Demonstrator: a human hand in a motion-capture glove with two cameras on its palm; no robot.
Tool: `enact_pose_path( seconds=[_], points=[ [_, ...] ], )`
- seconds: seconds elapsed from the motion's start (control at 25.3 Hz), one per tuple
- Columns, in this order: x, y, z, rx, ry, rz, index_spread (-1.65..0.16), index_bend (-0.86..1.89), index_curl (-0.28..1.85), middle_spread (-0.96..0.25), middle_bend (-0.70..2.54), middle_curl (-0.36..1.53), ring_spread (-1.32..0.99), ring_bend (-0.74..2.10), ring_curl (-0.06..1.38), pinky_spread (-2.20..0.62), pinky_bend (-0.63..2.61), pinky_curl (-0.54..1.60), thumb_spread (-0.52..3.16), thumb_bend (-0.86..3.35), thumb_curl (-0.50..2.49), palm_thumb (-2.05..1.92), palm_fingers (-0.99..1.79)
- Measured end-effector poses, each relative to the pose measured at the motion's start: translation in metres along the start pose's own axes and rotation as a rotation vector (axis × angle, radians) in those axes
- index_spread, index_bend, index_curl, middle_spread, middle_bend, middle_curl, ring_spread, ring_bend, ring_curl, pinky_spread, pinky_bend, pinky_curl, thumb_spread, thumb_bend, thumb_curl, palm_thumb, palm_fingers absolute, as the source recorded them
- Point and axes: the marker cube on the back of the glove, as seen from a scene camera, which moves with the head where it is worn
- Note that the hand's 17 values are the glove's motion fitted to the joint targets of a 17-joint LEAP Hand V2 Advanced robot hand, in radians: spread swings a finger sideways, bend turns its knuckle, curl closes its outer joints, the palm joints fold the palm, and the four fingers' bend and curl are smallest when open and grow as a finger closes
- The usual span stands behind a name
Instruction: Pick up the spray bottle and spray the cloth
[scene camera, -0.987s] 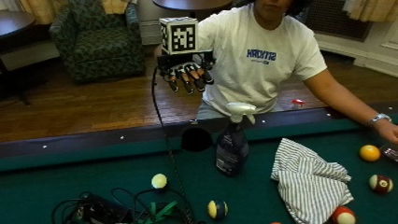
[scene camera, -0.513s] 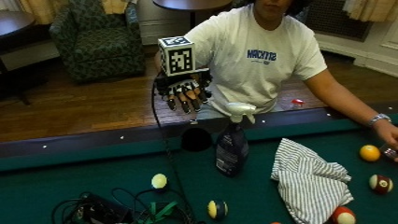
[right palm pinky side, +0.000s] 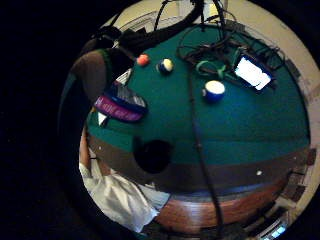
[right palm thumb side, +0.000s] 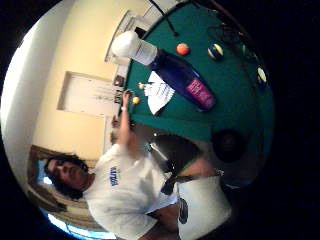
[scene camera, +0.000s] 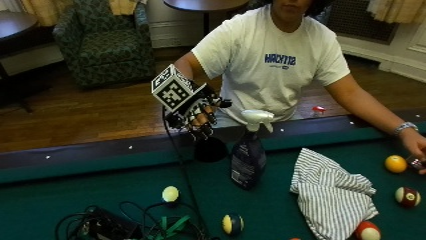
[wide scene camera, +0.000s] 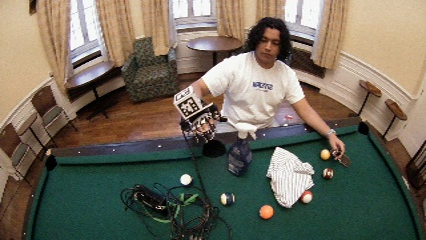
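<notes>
Nothing is done yet: my right hand (scene camera: 200, 111) hangs above the bench's rail with fingers loosely curled and empty, the spray bottle (scene camera: 247, 156) stands untouched beside the cloth (scene camera: 333, 192), unsprayed.

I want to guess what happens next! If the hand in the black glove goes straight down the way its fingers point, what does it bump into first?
Probably the pool table's rail near the side pocket. The gloved right hand hangs above them, fingers pointing down. The spray bottle stands just beside that line, though depth is hard to judge.
</notes>
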Motion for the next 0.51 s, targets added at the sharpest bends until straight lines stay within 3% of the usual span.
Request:
enact_pose_path(
  seconds=[0.51],
  points=[
    [-0.001, -0.022, 0.024, 0.057, -0.301, 0.032, -0.39, 0.15, 0.19, -0.12, 0.18, 0.30, -0.12, 0.53, 0.30, 0.19, 0.58, 0.33, 0.95, 0.10, 0.37, 0.78, 0.57]
  ],
)
